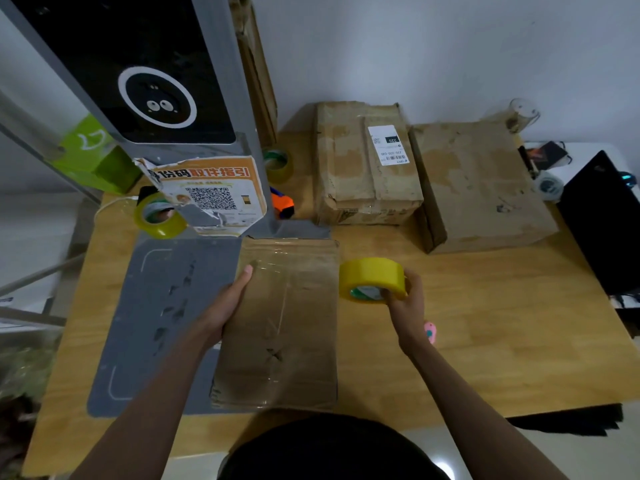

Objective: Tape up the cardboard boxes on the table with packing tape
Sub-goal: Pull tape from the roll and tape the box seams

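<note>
Steadying the flat brown cardboard box [277, 323] nearest on the wooden table [485, 341], the left hand [221, 306] presses its edge; the right hand [407, 306] grips the yellow packing-tape roll [372, 277] beside it. Taping seems underway; next probably needs tape drawn across the seam. Two brown boxes [367, 164] wait farther back.

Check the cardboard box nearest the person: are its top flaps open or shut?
Shut. The flat brown cardboard box lies with flaps down flat, glossy clear tape along its centre seam; the left hand rests on its edge.

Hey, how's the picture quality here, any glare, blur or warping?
Head view: dim and soft; wide-angle bending tilts the grey kiosk; glare streaks on the clear tape across the near box; bright floor reflection at the bottom edge; left margin smeared.
</note>
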Tool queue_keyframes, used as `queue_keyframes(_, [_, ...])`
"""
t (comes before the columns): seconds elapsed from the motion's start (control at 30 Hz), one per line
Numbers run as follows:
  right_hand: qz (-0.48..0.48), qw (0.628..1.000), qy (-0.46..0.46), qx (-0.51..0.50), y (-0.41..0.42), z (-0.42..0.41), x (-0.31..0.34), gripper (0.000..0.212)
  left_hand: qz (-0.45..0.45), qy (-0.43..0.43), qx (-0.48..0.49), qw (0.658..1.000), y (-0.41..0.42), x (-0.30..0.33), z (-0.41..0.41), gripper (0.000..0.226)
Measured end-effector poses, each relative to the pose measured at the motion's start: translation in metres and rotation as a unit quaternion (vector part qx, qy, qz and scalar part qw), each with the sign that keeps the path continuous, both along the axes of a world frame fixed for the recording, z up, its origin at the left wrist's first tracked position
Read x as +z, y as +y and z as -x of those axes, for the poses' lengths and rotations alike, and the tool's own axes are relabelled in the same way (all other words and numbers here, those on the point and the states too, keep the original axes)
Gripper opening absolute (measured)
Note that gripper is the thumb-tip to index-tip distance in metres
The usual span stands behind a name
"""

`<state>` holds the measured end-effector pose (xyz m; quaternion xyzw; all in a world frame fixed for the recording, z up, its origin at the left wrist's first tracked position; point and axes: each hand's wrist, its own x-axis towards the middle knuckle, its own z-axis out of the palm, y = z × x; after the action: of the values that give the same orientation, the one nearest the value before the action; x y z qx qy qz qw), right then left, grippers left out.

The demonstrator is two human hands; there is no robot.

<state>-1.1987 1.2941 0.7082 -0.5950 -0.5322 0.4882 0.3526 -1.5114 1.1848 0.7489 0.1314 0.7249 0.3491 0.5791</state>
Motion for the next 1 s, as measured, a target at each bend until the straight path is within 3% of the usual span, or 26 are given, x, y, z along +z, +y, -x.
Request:
queue_keyframes(0.17, [-0.099,0.995,0.013,0.026,0.013,0.016,0.054,0.049,-0.006,-0.044,0.076,0.996,-0.010,-0.013,-0.004,0.054])
queue_keyframes(0.33, [-0.244,0.957,-0.020,0.159,0.015,0.060,0.108,0.048,-0.039,-0.087,0.124,0.988,-0.029,-0.049,-0.015,0.056])
queue_keyframes(0.43, [-0.278,0.921,-0.079,0.261,0.010,0.100,0.120,0.050,-0.040,-0.015,0.157,0.987,-0.038,-0.055,-0.019,0.036])
queue_keyframes(0.53, [-0.269,0.889,-0.120,0.351,0.000,0.141,0.119,0.059,-0.008,0.125,0.110,0.986,-0.046,-0.058,-0.006,0.030])
queue_keyframes(0.6, [-0.224,0.885,-0.100,0.396,-0.009,0.160,0.121,0.059,-0.084,0.199,0.101,0.971,-0.054,-0.055,0.010,0.017])
queue_keyframes(0.7, [-0.144,0.879,-0.086,0.446,-0.019,0.175,0.119,0.054,-0.216,0.188,0.120,0.951,-0.058,-0.029,0.035,0.037])
queue_keyframes(0.77, [-0.111,0.886,-0.083,0.442,-0.020,0.177,0.115,0.060,-0.264,0.176,0.033,0.948,-0.057,-0.013,0.048,0.065])
queue_keyframes(0.83, [-0.089,0.894,-0.083,0.431,-0.019,0.174,0.113,0.067,-0.247,0.134,-0.059,0.958,-0.055,-0.002,0.055,0.102])
queue_keyframes(0.87, [-0.089,0.895,-0.090,0.428,-0.018,0.172,0.112,0.069,-0.246,0.115,-0.095,0.958,-0.054,0.002,0.054,0.109])
queue_keyframes(0.93, [-0.104,0.891,-0.101,0.430,-0.018,0.169,0.113,0.070,-0.238,0.112,-0.135,0.955,-0.048,0.006,0.054,0.101])
queue_keyframes(1.0, [-0.109,0.887,-0.103,0.437,-0.017,0.170,0.112,0.074,-0.233,0.121,-0.166,0.951,-0.036,0.008,0.053,0.080])
